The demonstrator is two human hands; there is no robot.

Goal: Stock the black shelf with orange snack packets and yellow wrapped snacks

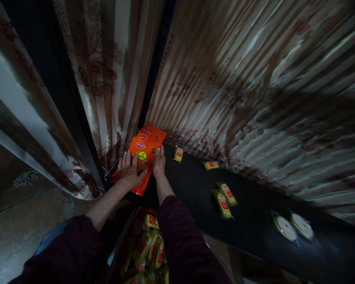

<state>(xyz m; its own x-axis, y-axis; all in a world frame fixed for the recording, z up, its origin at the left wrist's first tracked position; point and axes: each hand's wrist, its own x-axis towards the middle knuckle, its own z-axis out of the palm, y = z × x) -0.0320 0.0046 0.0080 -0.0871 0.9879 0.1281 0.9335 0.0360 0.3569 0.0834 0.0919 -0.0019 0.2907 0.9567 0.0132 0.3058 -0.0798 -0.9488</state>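
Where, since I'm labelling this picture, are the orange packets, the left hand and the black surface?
Orange packets [145,149]: head view, on the front one's printed face.
Left hand [127,172]: head view, on its back.
Black surface [192,185]: head view, on a bare part.

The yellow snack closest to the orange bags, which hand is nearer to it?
Right. The right hand is at the right edge of the orange bags, with the yellow snack just beyond it, untouched. The left hand lies spread on the bags' left side, farther away.
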